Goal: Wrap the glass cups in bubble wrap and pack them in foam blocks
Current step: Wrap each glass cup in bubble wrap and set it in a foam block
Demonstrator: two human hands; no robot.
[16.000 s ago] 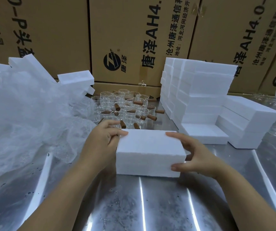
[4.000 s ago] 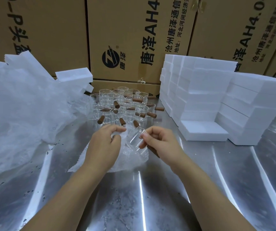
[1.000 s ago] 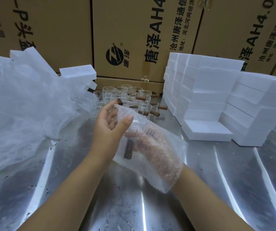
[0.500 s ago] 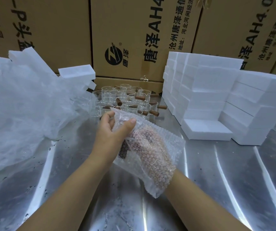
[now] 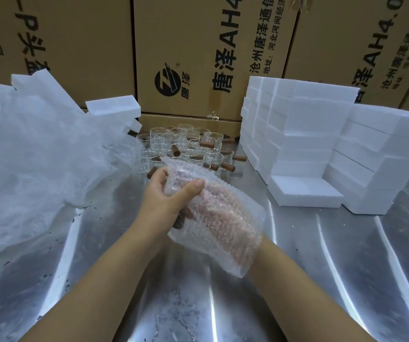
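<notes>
A sheet of bubble wrap (image 5: 233, 240) is folded over a glass cup whose brown wooden handle (image 5: 180, 222) shows at the lower left of the bundle. My left hand (image 5: 168, 198) grips the top of the wrap, thumb pressed over it. My right hand (image 5: 219, 218) is under the wrap and shows only as a pink blur through the bubbles; its fingers cannot be made out. Behind the bundle, several bare glass cups (image 5: 186, 146) with wooden handles stand on the steel table (image 5: 321, 280).
White foam blocks (image 5: 304, 134) are stacked at the right, with a low one (image 5: 304, 193) in front. A big heap of bubble wrap (image 5: 30, 164) fills the left, foam pieces (image 5: 113, 108) on it. Cardboard boxes (image 5: 198, 53) wall the back.
A second ago my left hand was open beside the wrap; it has since closed its thumb and fingers over the top, and the bundle has sunk slightly.
</notes>
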